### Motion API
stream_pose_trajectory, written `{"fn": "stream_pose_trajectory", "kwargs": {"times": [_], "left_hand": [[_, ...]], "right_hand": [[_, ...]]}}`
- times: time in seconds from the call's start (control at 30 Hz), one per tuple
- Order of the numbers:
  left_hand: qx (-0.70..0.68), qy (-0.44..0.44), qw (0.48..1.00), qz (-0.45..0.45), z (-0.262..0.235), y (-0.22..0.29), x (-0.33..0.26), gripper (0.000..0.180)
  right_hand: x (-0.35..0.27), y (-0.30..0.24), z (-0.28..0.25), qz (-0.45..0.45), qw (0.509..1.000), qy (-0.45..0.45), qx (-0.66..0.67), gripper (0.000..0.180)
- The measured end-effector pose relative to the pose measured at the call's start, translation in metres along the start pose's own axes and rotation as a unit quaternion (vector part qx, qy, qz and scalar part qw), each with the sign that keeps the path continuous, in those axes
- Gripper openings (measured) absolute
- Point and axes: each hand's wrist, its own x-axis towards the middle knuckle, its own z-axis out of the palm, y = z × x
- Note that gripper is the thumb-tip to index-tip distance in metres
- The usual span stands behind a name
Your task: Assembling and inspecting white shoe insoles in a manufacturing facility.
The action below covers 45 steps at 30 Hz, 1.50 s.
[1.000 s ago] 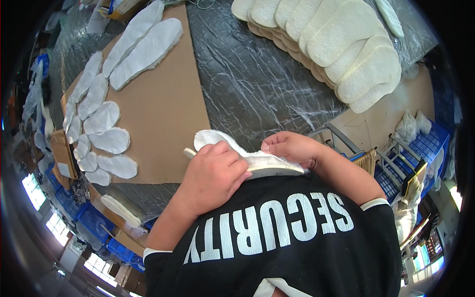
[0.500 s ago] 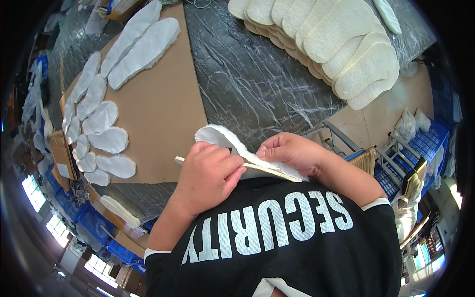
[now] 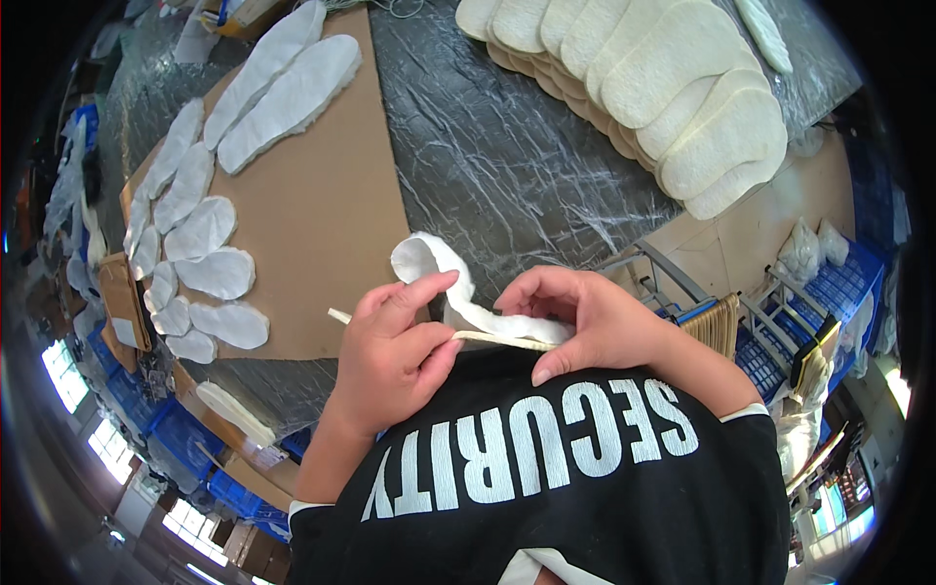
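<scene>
Head view: left hand (image 3: 392,346) pinches cream insole (image 3: 502,339), right hand (image 3: 597,322) loosely grips white liner (image 3: 419,255); its curl (floppy stuff!) could skew alignment.

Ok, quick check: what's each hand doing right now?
Left hand: closed, holding the cream insole.
Right hand: closed around the white fleece piece and that insole.

Right hand (image 3: 606,320) now around fleece (image 3: 480,318) and insole (image 3: 502,339)
</scene>
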Motion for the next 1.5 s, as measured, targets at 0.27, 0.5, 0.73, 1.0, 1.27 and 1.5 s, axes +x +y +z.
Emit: {"fn": "stream_pose_trajectory", "kwargs": {"times": [0.27, 0.5, 0.73, 1.0, 1.27, 1.5], "left_hand": [[0.024, -0.014, 0.999, 0.032, -0.004, 0.008, -0.010, 0.012], [-0.178, -0.030, 0.964, -0.196, -0.013, 0.024, -0.011, 0.025], [-0.104, -0.100, 0.990, 0.006, -0.015, 0.022, 0.029, 0.017], [-0.249, -0.134, 0.959, -0.029, 0.001, 0.023, 0.030, 0.009], [-0.408, -0.146, 0.872, -0.230, 0.006, 0.028, 0.023, 0.012], [-0.329, -0.130, 0.925, -0.136, 0.007, 0.027, 0.025, 0.010]], "right_hand": [[-0.014, -0.005, 0.012, -0.057, 0.979, 0.109, -0.162, 0.056], [-0.020, -0.019, 0.016, -0.070, 0.960, 0.108, -0.247, 0.062], [-0.015, -0.023, 0.017, -0.228, 0.913, 0.045, -0.336, 0.057], [-0.016, -0.014, 0.010, -0.366, 0.811, 0.097, -0.446, 0.019], [-0.016, -0.020, 0.007, -0.319, 0.847, 0.102, -0.412, 0.021], [-0.017, -0.015, 0.005, -0.280, 0.889, 0.102, -0.348, 0.025]]}}
